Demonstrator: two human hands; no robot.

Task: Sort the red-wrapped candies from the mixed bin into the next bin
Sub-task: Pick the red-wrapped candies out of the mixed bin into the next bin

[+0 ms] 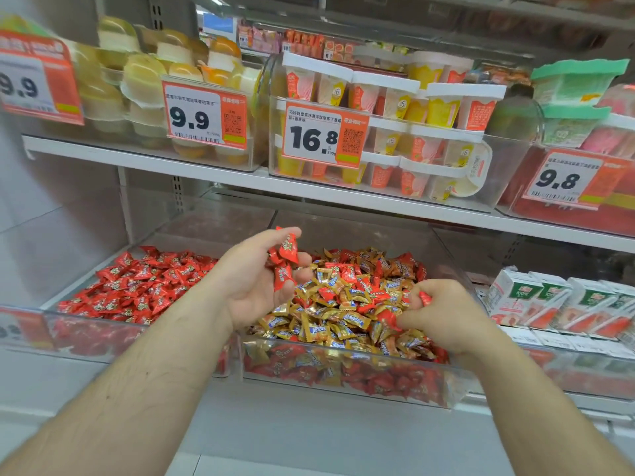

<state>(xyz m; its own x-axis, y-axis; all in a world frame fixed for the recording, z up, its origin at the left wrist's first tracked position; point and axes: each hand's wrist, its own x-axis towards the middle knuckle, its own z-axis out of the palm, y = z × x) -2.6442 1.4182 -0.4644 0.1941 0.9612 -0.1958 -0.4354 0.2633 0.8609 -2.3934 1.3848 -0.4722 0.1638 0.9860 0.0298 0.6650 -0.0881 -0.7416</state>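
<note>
There, our left hand (261, 280) cupped several red-wrapped candies (286, 259) above the mixed bin (343, 383), while our right hand (443, 314) pinched another; the next bin (86, 334) lay left.

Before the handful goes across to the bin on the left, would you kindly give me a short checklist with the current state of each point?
1. Left hand holds only red candies: ok.
2. Its grip is secure: not ok, loosely cupped, top candy perched at the fingertips.
3. Right hand pinches a red candy: ok.
4. Red-only bin has room: ok.
5. Mixed bin still has red ones: ok.
6. Gold strays in the red bin: cannot tell.
</note>
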